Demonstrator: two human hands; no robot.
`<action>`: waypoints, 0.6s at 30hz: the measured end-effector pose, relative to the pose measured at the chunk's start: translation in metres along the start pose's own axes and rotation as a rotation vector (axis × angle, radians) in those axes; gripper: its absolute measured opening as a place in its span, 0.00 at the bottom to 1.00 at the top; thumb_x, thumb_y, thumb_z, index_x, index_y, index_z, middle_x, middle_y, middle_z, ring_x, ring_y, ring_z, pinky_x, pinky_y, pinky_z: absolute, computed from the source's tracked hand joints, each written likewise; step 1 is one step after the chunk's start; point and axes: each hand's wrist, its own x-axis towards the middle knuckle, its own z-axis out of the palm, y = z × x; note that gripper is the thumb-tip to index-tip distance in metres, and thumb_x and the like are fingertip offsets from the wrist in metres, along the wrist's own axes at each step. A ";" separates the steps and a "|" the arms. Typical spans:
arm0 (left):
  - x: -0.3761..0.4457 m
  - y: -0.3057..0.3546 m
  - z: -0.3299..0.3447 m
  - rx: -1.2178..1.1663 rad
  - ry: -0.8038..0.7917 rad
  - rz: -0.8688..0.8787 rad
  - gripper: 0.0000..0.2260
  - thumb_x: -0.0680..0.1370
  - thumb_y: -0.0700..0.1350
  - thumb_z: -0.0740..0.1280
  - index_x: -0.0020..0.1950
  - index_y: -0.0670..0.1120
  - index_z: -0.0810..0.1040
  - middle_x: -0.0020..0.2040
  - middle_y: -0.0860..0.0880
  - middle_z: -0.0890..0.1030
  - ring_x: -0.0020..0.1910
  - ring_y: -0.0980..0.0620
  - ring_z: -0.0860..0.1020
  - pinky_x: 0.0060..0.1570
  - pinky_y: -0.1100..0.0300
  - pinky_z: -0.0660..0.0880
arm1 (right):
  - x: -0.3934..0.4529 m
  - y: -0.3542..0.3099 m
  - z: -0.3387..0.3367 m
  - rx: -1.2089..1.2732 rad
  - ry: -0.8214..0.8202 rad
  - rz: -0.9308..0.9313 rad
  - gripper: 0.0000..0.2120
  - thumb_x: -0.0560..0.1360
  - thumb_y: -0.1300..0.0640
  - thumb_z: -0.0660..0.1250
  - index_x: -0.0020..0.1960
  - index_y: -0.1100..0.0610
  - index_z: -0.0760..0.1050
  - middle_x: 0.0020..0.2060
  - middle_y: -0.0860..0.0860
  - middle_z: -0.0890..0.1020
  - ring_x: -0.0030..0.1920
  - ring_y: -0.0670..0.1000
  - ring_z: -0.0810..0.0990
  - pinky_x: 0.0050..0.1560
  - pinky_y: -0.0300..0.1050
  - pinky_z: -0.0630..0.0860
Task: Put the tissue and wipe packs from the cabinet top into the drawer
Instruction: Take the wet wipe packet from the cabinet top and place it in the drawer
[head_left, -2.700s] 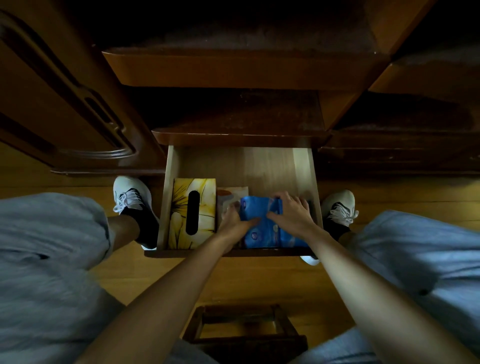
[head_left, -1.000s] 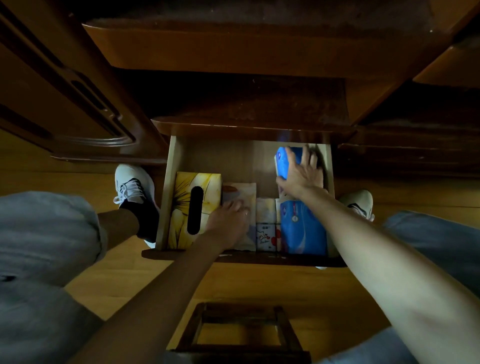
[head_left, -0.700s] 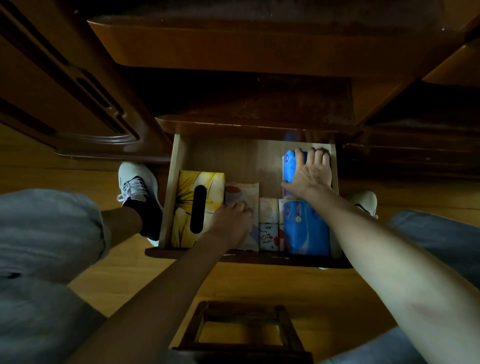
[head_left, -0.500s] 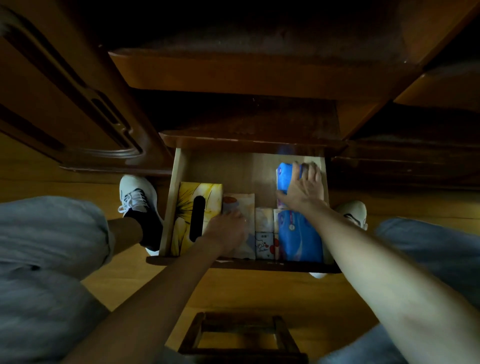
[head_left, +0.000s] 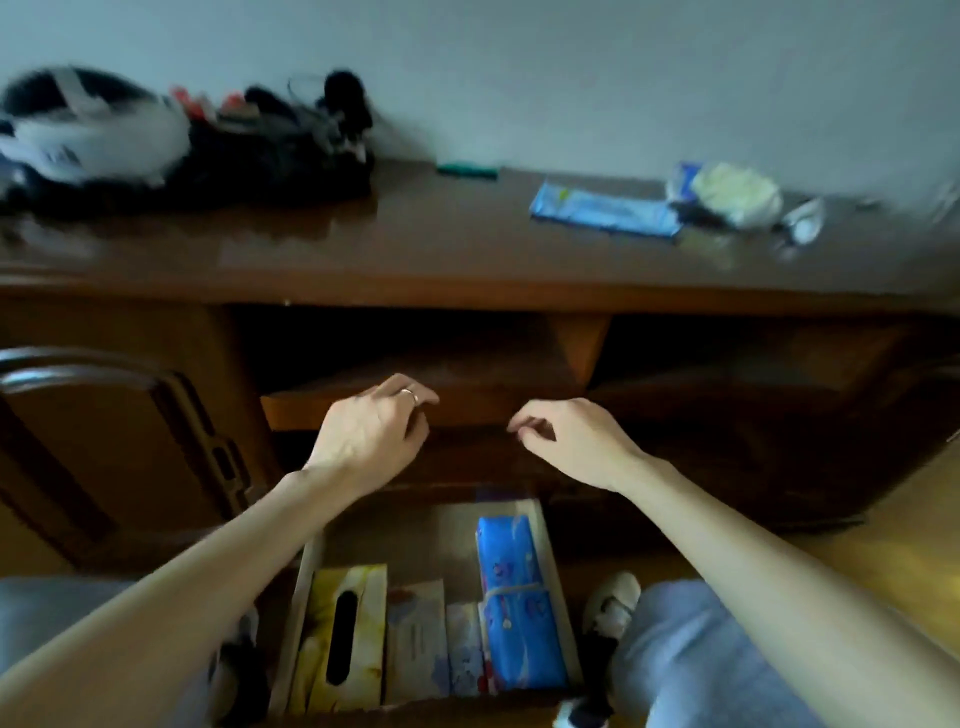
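Observation:
The open wooden drawer (head_left: 548, 561) sits low in view. It holds a yellow tissue box (head_left: 344, 649), two small pale packs (head_left: 415, 644) side by side, and two blue packs (head_left: 514, 613) along its right wall. On the cabinet top (head_left: 415, 234) lies a long flat blue wipe pack (head_left: 602, 210) at the right. My left hand (head_left: 371, 431) and my right hand (head_left: 566, 441) hover empty in front of the cabinet's open shelf, fingers loosely curled, well above the drawer.
A black and white heap of bags and cords (head_left: 182, 140) fills the cabinet top's left end. A white wrapped bundle (head_left: 732, 195) and a small clear item (head_left: 802, 223) lie right of the wipe pack. A green pen (head_left: 467, 170) lies near the wall.
Both hands have left the drawer and risen in front of the shelf, holding nothing. The view has tilted up, so the cabinet top shows. The second blue pack stays at the drawer's back right.

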 end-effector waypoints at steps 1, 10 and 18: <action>0.015 0.005 -0.019 -0.011 0.092 0.048 0.10 0.79 0.45 0.67 0.59 0.51 0.83 0.59 0.55 0.82 0.48 0.54 0.83 0.35 0.61 0.76 | 0.004 -0.004 -0.021 -0.027 0.076 -0.046 0.08 0.79 0.45 0.62 0.55 0.38 0.78 0.40 0.39 0.84 0.37 0.39 0.80 0.36 0.31 0.71; 0.154 0.004 -0.068 0.037 0.080 -0.007 0.14 0.80 0.49 0.64 0.64 0.51 0.80 0.64 0.52 0.78 0.64 0.48 0.73 0.53 0.51 0.76 | 0.103 0.018 -0.126 -0.263 0.302 0.105 0.22 0.82 0.39 0.59 0.71 0.49 0.72 0.67 0.49 0.77 0.69 0.53 0.73 0.65 0.53 0.71; 0.229 -0.027 -0.039 0.066 0.039 -0.106 0.12 0.79 0.56 0.64 0.37 0.55 0.72 0.40 0.56 0.76 0.44 0.51 0.78 0.38 0.57 0.68 | 0.181 0.045 -0.135 -0.475 0.456 0.163 0.17 0.79 0.38 0.60 0.58 0.48 0.78 0.54 0.49 0.84 0.56 0.53 0.81 0.50 0.50 0.76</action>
